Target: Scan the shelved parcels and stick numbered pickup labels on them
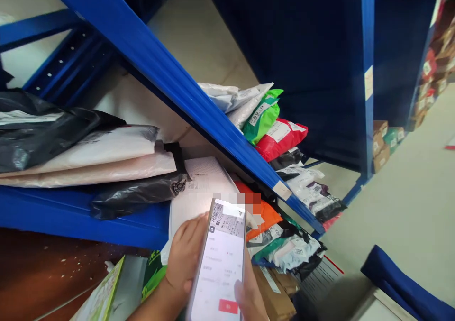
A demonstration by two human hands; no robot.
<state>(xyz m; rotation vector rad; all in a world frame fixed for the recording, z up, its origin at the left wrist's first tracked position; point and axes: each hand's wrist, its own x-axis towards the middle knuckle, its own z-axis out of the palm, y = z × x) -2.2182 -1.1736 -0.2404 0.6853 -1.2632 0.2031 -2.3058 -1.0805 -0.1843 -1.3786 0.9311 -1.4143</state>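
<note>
My right hand [250, 288] is wrapped around a smartphone [218, 264], its thumb over the lower right of the lit screen. A label with a barcode shows in the upper part of that screen, and a red button near the bottom. Just left of the phone, my left hand [185, 252] is closed with bent fingers at a white padded mailer [204, 181]; part of its grip is hidden behind the phone. The mailer stands tilted against the blue shelf, with a printed label on its face. Bright light falls on it near the phone's top.
A blue shelf beam [170, 84] crosses diagonally overhead. Black bags [138, 193] and pale mailers [117, 148] lie stacked at left. Green [263, 117], red [282, 136] and orange parcels [268, 219] fill the shelves to the right. Cardboard boxes [275, 297] sit low down.
</note>
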